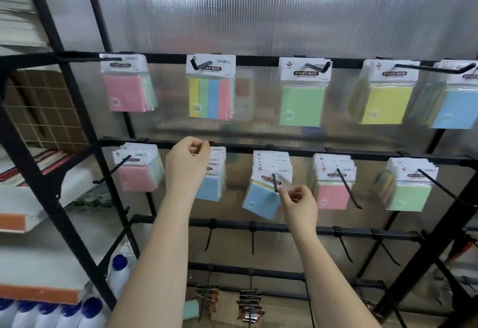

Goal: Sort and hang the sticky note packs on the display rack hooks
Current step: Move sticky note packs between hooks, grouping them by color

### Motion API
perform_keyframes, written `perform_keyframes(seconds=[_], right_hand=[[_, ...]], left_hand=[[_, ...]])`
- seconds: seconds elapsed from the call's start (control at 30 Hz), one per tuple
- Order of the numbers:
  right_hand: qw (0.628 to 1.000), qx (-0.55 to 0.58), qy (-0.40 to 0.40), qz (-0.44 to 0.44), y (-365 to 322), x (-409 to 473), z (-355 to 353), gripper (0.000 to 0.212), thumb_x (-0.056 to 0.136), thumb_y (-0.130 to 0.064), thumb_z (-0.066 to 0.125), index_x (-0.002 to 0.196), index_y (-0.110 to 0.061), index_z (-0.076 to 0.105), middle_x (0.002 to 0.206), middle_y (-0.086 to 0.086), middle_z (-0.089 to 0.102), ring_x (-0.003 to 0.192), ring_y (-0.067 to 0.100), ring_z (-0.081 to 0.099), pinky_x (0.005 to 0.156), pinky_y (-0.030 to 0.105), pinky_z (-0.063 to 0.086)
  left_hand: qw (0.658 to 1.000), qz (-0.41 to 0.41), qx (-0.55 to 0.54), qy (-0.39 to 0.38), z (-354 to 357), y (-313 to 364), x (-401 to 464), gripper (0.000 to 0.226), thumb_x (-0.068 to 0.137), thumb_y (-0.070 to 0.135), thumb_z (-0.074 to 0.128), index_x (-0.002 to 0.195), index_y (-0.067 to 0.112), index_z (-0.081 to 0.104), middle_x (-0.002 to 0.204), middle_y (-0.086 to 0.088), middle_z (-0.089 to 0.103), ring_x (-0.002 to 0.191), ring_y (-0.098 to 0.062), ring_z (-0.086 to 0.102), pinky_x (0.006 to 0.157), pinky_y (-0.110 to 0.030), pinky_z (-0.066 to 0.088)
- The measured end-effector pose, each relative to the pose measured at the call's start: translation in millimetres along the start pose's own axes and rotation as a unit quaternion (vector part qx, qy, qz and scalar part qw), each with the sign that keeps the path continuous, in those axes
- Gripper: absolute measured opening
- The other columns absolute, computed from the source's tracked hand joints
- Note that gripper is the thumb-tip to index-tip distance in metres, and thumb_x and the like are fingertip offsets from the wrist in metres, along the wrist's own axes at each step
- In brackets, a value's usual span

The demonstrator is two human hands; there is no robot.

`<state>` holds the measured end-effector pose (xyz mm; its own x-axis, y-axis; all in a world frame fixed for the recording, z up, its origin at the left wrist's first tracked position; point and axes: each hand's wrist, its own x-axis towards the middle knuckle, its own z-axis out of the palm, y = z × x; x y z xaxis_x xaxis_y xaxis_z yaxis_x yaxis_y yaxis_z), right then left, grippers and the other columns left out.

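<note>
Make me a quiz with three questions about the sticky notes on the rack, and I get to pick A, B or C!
1. Where is the left hand?
A. top bar
B. middle bar
C. bottom bar

2. How many packs hang on the top bar?
A. three
B. five
C. eight

3. The blue pack by the right hand is
A. tilted
B. straight
C. on the floor

Answers:
1 B, its fingers are pinched at the middle bar.
2 B, pink, striped, green, yellow and blue fronts show.
3 A, its lower corner swings left while neighbours hang square.
</note>
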<state>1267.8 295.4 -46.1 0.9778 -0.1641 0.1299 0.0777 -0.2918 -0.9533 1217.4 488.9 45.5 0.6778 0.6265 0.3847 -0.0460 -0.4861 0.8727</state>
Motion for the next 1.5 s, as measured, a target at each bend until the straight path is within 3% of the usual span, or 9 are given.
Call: perform_keyframes(seconds=[0.17,0.43,0.6,0.83,0.93,1.03,1.17,1.3,1.5], right_hand=[[0.999,0.018,-0.021,-0.029,-3.3,-6.2,3.5,0.036,0.097,-0.027,0.051,0.063,-0.016,0.049,0.053,-0.007,0.042,0.052,0.010,0.035,0.050,0.024,0.024],[0.993,0.007,0.055,-0.107,-11.9,-29.1,-2.9,0.039,0.100,-0.025,0.043,0.062,-0.017,0.039,0.056,-0.005,0.041,0.053,0.009,0.036,0.053,0.023,0.031],[0.986,0.004,0.082,-0.144,-15.3,-31.4,-10.7,0.044,0.099,-0.021,0.046,0.056,-0.020,0.036,0.050,-0.009,0.038,0.047,0.004,0.040,0.047,0.015,0.030],[0.982,0.071,0.097,-0.144,-25.8,-25.8,-16.0,0.043,0.098,-0.019,0.046,0.056,-0.010,0.041,0.052,-0.004,0.044,0.049,0.004,0.038,0.049,0.018,0.027],[0.974,0.129,0.130,-0.135,-36.9,-22.3,-20.8,0.042,0.098,-0.015,0.046,0.058,-0.002,0.039,0.053,-0.003,0.038,0.050,0.005,0.030,0.050,0.022,0.025],[0.965,0.154,0.167,-0.133,-47.6,-18.6,-25.2,0.045,0.096,-0.008,0.045,0.054,-0.013,0.029,0.043,-0.010,0.029,0.046,0.005,0.025,0.047,0.019,0.021],[0.958,0.176,0.185,-0.129,-50.9,-13.8,-24.9,0.044,0.097,-0.011,0.045,0.055,-0.014,0.031,0.048,-0.010,0.030,0.047,0.005,0.027,0.047,0.019,0.022],[0.960,0.178,0.176,-0.126,-49.6,-12.1,-21.0,0.040,0.096,-0.018,0.044,0.057,-0.012,0.036,0.058,0.005,0.039,0.054,0.007,0.032,0.051,0.023,0.026],[0.958,0.194,0.170,-0.127,-55.5,-13.3,-20.6,0.044,0.095,-0.008,0.045,0.054,-0.015,0.032,0.042,-0.014,0.037,0.044,0.002,0.033,0.045,0.014,0.027]], left_hand=[[1.000,-0.004,0.010,-0.003,-10.3,-12.3,0.2,0.016,0.093,0.025,0.053,0.082,0.016,0.061,0.079,0.004,0.065,0.080,-0.016,0.063,0.065,-0.025,0.047],[0.999,-0.037,-0.008,-0.016,-11.7,-33.5,3.3,0.016,0.092,0.021,0.054,0.084,0.011,0.063,0.080,-0.001,0.066,0.081,-0.017,0.061,0.064,-0.024,0.044],[0.994,-0.104,-0.009,-0.042,-2.0,-61.6,19.2,0.017,0.093,0.022,0.050,0.089,0.011,0.062,0.092,-0.010,0.068,0.086,-0.024,0.063,0.075,-0.038,0.051],[0.976,-0.190,-0.022,-0.104,9.5,-85.6,43.6,0.037,0.096,0.015,0.038,0.128,0.016,0.055,0.124,-0.003,0.058,0.102,-0.020,0.055,0.077,-0.030,0.047],[0.976,-0.183,-0.036,-0.111,14.5,-90.3,43.4,0.029,0.097,0.019,0.043,0.121,0.014,0.060,0.114,-0.004,0.064,0.091,-0.017,0.057,0.061,-0.023,0.042],[0.982,-0.153,-0.049,-0.099,15.5,-97.8,32.5,0.021,0.098,0.015,0.044,0.093,0.016,0.065,0.093,0.001,0.065,0.087,-0.016,0.055,0.060,-0.018,0.040],[0.989,-0.125,-0.028,-0.076,20.4,-109.4,14.9,0.026,0.095,0.009,0.051,0.118,0.012,0.063,0.111,0.003,0.063,0.094,-0.012,0.056,0.069,-0.022,0.040],[0.982,-0.177,-0.066,0.000,27.1,-103.2,-1.5,0.023,0.091,0.012,0.056,0.113,0.010,0.060,0.107,0.000,0.061,0.091,-0.014,0.055,0.067,-0.021,0.039],[0.979,-0.177,-0.096,-0.035,28.3,-92.7,-6.1,0.013,0.095,0.019,0.053,0.102,0.009,0.051,0.083,0.005,0.056,0.067,-0.004,0.050,0.052,-0.018,0.035]])
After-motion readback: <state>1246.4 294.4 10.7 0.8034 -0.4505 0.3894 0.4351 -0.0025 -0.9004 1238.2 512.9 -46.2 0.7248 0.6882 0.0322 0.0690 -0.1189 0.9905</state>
